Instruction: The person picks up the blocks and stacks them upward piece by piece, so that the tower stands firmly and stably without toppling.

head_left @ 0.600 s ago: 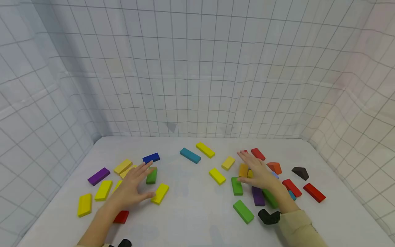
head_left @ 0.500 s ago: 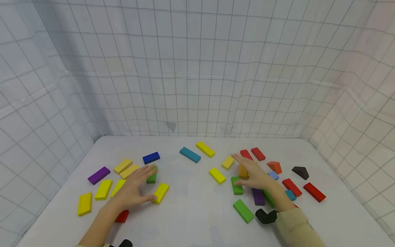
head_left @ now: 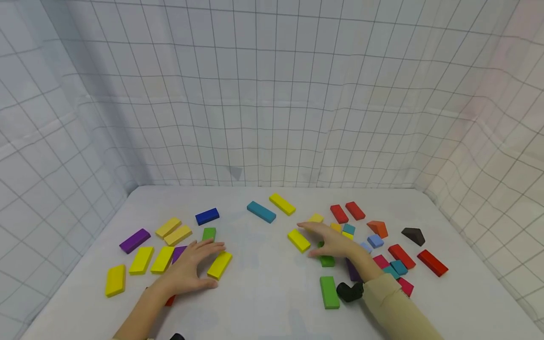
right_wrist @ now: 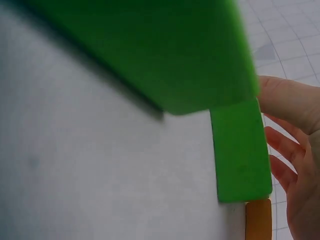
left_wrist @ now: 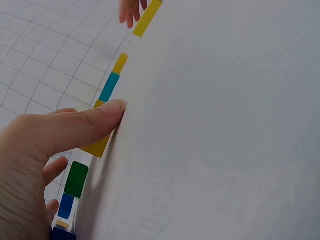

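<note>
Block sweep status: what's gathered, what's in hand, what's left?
Gathered: nothing stacked; coloured blocks lie scattered flat on the table. In hand: left hand touches a yellow block; right hand rests over a green block. Left: far teal block and other outliers.

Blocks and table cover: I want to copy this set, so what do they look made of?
Blocks: probably painted wood, going by the matte solid colours and crisp edges, though plastic is possible. Table cover: seemingly white cloth, with a fine weave showing in the left wrist view.
</note>
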Demonstrator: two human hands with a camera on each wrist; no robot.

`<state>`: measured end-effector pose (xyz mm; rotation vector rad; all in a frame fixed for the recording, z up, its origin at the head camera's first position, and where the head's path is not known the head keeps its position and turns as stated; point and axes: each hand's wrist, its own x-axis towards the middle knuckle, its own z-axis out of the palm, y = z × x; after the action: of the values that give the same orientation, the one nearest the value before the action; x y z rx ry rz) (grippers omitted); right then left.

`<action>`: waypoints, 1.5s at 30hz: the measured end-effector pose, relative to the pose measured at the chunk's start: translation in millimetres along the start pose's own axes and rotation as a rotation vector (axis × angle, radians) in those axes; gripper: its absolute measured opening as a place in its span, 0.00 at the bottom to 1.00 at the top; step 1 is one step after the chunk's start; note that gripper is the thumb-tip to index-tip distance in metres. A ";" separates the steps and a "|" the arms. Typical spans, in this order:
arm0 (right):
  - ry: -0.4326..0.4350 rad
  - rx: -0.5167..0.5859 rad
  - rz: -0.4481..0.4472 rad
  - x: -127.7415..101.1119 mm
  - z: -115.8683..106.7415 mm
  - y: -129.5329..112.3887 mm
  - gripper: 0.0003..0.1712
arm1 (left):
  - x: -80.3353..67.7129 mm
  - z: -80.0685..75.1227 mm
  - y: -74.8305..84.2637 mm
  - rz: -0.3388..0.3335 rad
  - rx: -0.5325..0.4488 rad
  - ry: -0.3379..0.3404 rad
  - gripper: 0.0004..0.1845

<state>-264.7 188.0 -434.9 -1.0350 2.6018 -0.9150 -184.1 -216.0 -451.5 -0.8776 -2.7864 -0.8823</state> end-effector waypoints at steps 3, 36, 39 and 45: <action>-0.022 0.001 -0.012 3.9 0.2 -1.2 0.40 | 0.3 -0.1 -0.5 0.007 -0.007 -0.005 0.39; 0.105 -0.043 0.017 8.5 15.9 -39.1 0.36 | 7.6 5.8 6.3 -0.003 0.011 0.102 0.29; 0.132 0.029 0.040 8.0 26.4 -53.5 0.35 | 10.4 10.1 9.4 -0.005 0.026 0.124 0.29; 0.160 0.066 0.023 12.9 54.0 -75.1 0.34 | 15.7 18.0 15.7 0.003 0.027 0.151 0.29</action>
<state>-211.6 111.3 -431.1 -0.9500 2.6845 -1.1127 -186.9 -187.7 -454.7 -0.7766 -2.6606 -0.8698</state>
